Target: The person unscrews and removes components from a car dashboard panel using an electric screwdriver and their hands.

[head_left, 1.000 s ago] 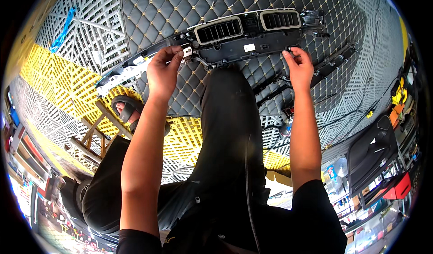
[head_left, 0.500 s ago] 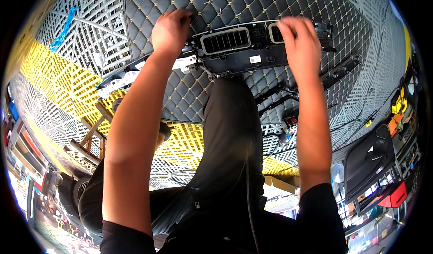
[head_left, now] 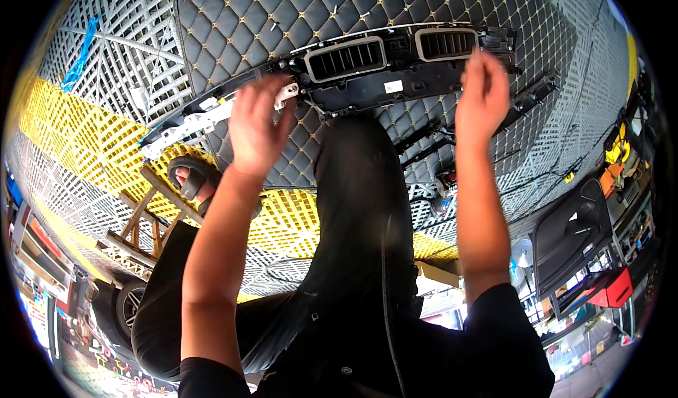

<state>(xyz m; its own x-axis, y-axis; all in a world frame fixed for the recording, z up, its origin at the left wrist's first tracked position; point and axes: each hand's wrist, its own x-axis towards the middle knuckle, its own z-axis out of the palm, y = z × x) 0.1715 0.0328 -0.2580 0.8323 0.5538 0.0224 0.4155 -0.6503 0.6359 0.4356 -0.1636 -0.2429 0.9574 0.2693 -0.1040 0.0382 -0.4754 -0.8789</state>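
A long black dashboard trim panel (head_left: 364, 96) lies across a quilted mat in front of my knee. Two framed air vents are set in it, a left vent (head_left: 346, 60) and a right vent (head_left: 446, 44). Along its left part runs a white bracket (head_left: 194, 122). My left hand (head_left: 258, 126) is over the bracket's right end, blurred, with thumb and fingers apart and nothing seen in it. My right hand (head_left: 484, 98) is at the panel's right end below the right vent, thumb and forefinger apart; whether its fingertips touch the panel I cannot tell.
The black quilted mat (head_left: 282, 16) has several small pale pieces scattered at its far side. Thin black trim strips (head_left: 526, 105) lie to the right. A wooden stool (head_left: 145, 218) stands at left, and a black door panel (head_left: 573, 239) at right.
My left hand has moved down and towards me, from the panel's far edge to the bracket. My right hand has shifted down, uncovering the right vent. The whole view has shifted slightly.
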